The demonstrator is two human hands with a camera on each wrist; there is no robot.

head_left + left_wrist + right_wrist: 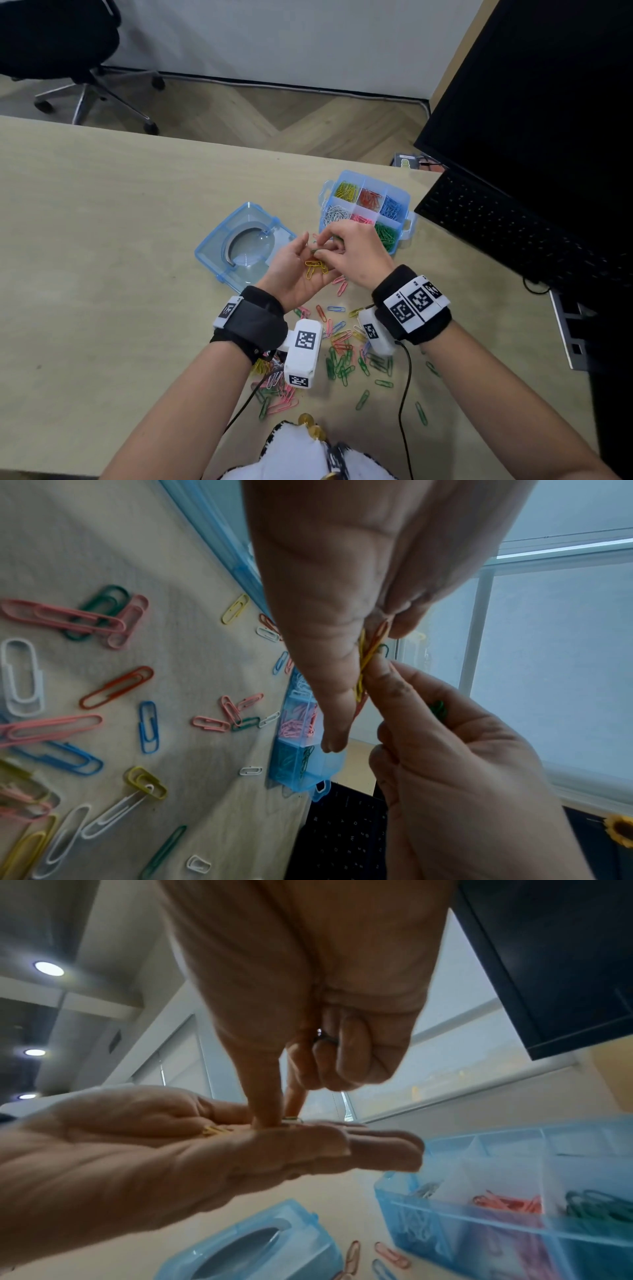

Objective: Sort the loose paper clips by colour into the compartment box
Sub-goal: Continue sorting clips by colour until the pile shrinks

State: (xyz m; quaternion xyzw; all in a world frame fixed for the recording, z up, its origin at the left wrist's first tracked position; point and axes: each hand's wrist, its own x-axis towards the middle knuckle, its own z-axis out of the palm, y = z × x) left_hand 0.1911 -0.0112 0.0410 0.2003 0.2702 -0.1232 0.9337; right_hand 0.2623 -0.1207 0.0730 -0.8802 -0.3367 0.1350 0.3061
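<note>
My left hand lies palm up over the table, fingers relaxed, with a few yellow clips resting on it. My right hand reaches onto that palm, thumb and forefinger pinching a green clip; its other fingers are curled, and a bit of green shows inside them. The blue compartment box stands open just behind the hands, holding yellow, red, blue, white, pink and green clips in separate cells. Several loose clips of mixed colours lie on the table under my wrists.
The box's blue lid lies flat to the left of the hands. A black keyboard and a monitor stand to the right. An office chair is beyond the table's far edge. Cables trail from both wrist cameras.
</note>
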